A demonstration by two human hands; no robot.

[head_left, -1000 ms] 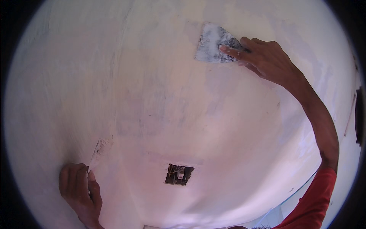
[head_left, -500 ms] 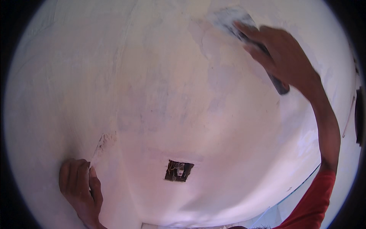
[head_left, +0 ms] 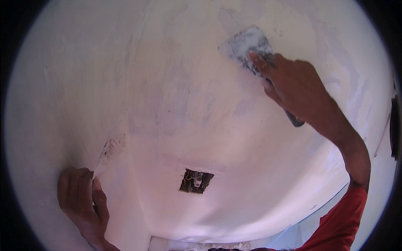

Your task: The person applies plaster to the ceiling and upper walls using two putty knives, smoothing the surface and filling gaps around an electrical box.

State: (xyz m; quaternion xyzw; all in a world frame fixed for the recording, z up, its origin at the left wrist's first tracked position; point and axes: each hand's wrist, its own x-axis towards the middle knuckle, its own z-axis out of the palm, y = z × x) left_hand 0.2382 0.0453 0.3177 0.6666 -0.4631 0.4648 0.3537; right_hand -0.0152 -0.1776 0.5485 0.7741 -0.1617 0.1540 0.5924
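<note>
My right hand [head_left: 295, 85] grips the dark handle of a wide putty knife [head_left: 247, 44], its forefinger stretched along the blade. White putty smears the blade, which lies against the upper part of the pale plastered wall [head_left: 167, 83]. Lower on the left, my left hand [head_left: 83, 201] is closed round a second, narrower scraper [head_left: 109, 150]. That scraper's blade points up and to the right, and dried specks mark its tip. Its handle is mostly hidden by my fingers.
A square electrical box opening [head_left: 196, 180] with loose wires sits in the wall between my hands, lower down. A dark object [head_left: 394, 127] stands at the far right edge. Pale tiles [head_left: 293, 234] show along the bottom.
My right hand has drawn the putty knife downward and slightly left along the wall. The left hand with its scraper has shifted a little up and left in the picture.
</note>
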